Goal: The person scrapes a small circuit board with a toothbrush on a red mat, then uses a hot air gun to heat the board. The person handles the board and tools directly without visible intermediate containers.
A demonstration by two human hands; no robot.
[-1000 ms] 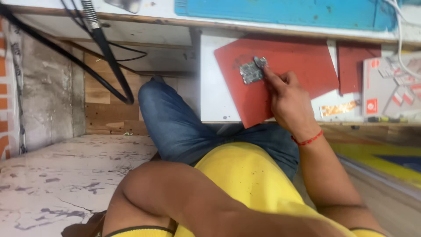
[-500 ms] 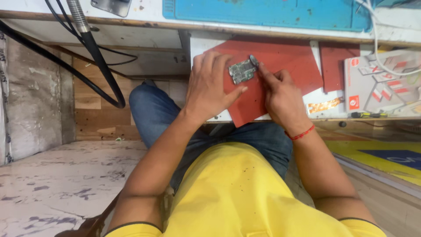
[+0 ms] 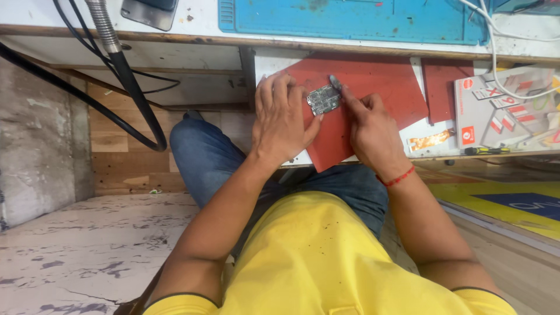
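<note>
White pull-out shelf (image 3: 274, 61) under a workbench, bearing a red mat (image 3: 373, 93): on the mat a small grey circuit board (image 3: 323, 100), left hand (image 3: 283, 119) spread flat with its thumb against the board's edge, right hand (image 3: 370, 125) pinching a thin tool (image 3: 335, 81) at the board's upper corner.

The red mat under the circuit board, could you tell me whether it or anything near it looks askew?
Yes. The red mat lies rotated on the pull-out shelf, its lower corner overhanging the front edge. The circuit board sits tilted between the left hand and right hand.
</note>
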